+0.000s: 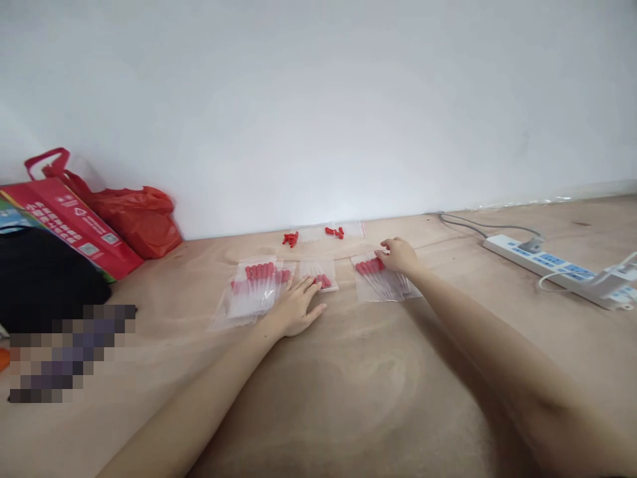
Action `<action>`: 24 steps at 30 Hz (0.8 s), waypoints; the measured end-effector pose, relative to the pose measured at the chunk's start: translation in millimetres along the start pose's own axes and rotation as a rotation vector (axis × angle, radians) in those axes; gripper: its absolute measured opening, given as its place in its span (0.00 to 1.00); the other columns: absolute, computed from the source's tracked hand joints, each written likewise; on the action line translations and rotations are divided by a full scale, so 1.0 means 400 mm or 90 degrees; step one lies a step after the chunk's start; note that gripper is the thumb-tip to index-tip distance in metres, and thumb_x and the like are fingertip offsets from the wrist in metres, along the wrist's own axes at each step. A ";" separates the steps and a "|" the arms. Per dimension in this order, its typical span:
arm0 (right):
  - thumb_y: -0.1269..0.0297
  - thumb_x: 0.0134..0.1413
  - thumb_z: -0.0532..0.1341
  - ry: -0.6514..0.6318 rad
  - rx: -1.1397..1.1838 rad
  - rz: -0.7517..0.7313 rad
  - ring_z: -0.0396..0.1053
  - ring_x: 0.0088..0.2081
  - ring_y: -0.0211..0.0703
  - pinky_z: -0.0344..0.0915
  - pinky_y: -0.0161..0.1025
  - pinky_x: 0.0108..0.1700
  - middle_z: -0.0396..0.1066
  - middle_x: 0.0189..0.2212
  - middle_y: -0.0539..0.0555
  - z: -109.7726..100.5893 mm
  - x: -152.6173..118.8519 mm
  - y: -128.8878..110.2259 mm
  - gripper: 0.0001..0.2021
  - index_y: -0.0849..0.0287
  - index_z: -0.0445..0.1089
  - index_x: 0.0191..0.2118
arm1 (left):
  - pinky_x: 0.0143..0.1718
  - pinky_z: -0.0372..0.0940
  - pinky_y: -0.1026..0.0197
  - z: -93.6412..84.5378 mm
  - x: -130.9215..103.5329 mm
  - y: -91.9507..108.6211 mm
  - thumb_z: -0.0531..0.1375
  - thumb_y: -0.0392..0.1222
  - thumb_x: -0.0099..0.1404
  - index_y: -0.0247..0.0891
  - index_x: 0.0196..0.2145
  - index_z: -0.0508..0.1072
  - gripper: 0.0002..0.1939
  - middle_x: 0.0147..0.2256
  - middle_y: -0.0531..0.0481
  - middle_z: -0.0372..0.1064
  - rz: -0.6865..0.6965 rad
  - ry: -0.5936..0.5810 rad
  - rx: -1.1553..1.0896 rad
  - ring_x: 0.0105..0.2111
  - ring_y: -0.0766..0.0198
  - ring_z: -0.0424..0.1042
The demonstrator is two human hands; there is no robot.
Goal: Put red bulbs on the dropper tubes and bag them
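My left hand point(297, 307) lies flat with its fingers spread, over the edges of clear plastic bags. One bag point(259, 282) to its left holds several thin pale sticks with red ends, stacked on other bags. Beneath its fingertips a middle bag point(323, 273) has similar red-ended sticks, partly hidden. My right hand point(401, 257) is bent over the upper right corner of a right-hand bag point(375, 285), with thumb and finger close together there. Red ends of the sticks in that bag show beside the fingertips.
Loose red pieces point(290, 239) and more red pieces point(335, 232) lie near the wall point(318, 119), by a clear bag. A white power strip point(552, 265) with cables is on the right. At left stand a red plastic bag point(137, 222) and a black item point(44, 279).
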State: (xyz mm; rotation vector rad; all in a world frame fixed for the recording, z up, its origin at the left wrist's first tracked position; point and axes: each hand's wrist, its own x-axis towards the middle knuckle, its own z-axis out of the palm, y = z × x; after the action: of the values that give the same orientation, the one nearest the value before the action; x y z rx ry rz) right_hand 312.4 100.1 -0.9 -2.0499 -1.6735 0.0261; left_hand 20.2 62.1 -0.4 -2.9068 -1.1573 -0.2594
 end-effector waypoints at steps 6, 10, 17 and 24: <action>0.66 0.45 0.59 -0.060 0.030 0.039 0.68 0.35 0.42 0.61 0.34 0.36 0.72 0.35 0.57 0.017 0.046 0.018 0.12 0.62 0.71 0.38 | 0.58 0.40 0.45 -0.008 0.000 0.009 0.47 0.51 0.63 0.33 0.51 0.60 0.23 0.55 0.39 0.54 0.000 -0.006 0.046 0.57 0.53 0.49; 0.70 0.42 0.60 -0.081 0.058 0.045 0.69 0.32 0.41 0.61 0.32 0.32 0.73 0.30 0.56 0.012 0.051 0.012 0.08 0.63 0.72 0.33 | 0.56 0.43 0.41 -0.008 -0.004 0.010 0.49 0.49 0.63 0.34 0.45 0.62 0.18 0.52 0.39 0.59 0.008 0.035 0.049 0.55 0.51 0.54; 0.73 0.44 0.57 -0.085 0.127 0.008 0.66 0.24 0.37 0.58 0.31 0.24 0.70 0.22 0.53 -0.043 0.035 -0.018 0.04 0.62 0.68 0.25 | 0.52 0.48 0.37 0.005 -0.012 0.008 0.51 0.46 0.61 0.35 0.38 0.63 0.13 0.46 0.39 0.64 0.011 0.111 0.038 0.51 0.49 0.60; 0.68 0.54 0.50 -0.087 0.288 -0.065 0.61 0.15 0.30 0.59 0.30 0.19 0.70 0.27 0.52 -0.118 0.001 -0.074 0.02 0.59 0.56 0.31 | 0.51 0.55 0.44 -0.001 -0.005 0.017 0.56 0.40 0.56 0.34 0.42 0.63 0.15 0.44 0.39 0.64 -0.016 0.267 -0.007 0.49 0.49 0.60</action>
State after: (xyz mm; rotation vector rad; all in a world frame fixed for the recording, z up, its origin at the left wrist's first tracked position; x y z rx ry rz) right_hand 300.4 87.3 52.1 -1.6534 -1.6650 0.4756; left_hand 23.6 55.7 0.1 -2.6567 -1.1163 -0.8274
